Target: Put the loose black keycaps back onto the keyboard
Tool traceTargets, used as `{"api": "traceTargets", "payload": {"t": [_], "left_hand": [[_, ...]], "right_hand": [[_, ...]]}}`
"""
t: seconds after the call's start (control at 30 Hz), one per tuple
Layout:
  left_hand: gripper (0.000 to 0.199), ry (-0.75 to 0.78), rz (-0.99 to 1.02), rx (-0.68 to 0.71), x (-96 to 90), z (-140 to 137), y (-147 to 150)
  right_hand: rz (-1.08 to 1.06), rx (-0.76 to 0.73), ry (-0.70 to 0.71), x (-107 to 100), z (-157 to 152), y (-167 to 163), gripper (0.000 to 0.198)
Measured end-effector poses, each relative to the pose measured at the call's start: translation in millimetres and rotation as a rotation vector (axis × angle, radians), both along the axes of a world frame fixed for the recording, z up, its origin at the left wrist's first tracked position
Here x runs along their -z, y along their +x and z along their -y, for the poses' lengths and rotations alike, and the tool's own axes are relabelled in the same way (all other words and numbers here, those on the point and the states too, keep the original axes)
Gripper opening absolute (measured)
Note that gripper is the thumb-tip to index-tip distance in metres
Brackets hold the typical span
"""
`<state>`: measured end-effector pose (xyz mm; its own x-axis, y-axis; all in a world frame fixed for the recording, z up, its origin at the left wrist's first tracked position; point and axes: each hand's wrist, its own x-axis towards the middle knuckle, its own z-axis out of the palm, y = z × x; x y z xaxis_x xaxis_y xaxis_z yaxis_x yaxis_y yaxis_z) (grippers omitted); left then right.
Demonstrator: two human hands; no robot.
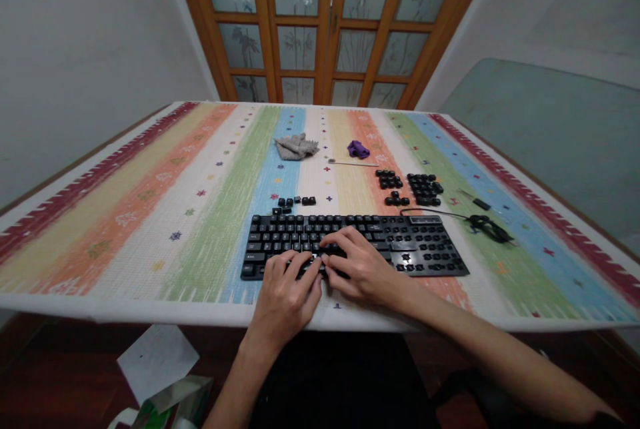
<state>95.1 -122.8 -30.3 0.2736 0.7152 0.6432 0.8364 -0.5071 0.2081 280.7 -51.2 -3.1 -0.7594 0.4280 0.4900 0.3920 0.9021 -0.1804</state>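
Observation:
A black keyboard (295, 228) lies near the table's front edge. Its right-hand sections show bare key mounts without caps, while the left and middle still carry keycaps. Over the lower middle rows, my left hand (290, 286) has its fingers bent and drawn together, the tips down at the keys. My right hand (357, 262) meets it from the right, fingers curled, its tips close to the left fingertips. A small pale spot shows where they meet; what is pinched there is hidden. Loose keycaps (425, 189) sit in groups behind the keyboard's right side, and a few more keycaps (295, 201) behind its left.
Further back lie a grey cloth (296, 146), a purple cloth (359, 148) and a thin rod (353, 163). To the right, a coiled black cable (489, 228) rests beside a small dark-handled tool (481, 204). A striped cloth (135, 216) covers the table.

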Motion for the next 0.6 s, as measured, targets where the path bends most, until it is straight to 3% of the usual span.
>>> {"api": "traceTargets", "payload": {"t": [0.17, 0.33, 0.47, 0.6], "left_hand": [[0.021, 0.004, -0.057, -0.027, -0.3, 0.4, 1.5], [0.022, 0.038, -0.02, -0.037, 1.2, 0.9, 1.2], [0.027, 0.12, 0.026, -0.084, 1.5, 1.3, 0.6], [0.03, 0.164, 0.059, -0.095, 0.0, 2.9, -0.5]], "right_hand": [[0.06, 0.046, -0.022, 7.2, 0.7, 0.3, 0.014], [0.067, 0.017, -0.045, -7.6, -5.8, 1.6, 0.013], [-0.048, 0.052, -0.105, -19.2, -35.9, -5.7, 0.015], [-0.075, 0.145, -0.144, -13.0, -83.3, -20.1, 0.01]]}}
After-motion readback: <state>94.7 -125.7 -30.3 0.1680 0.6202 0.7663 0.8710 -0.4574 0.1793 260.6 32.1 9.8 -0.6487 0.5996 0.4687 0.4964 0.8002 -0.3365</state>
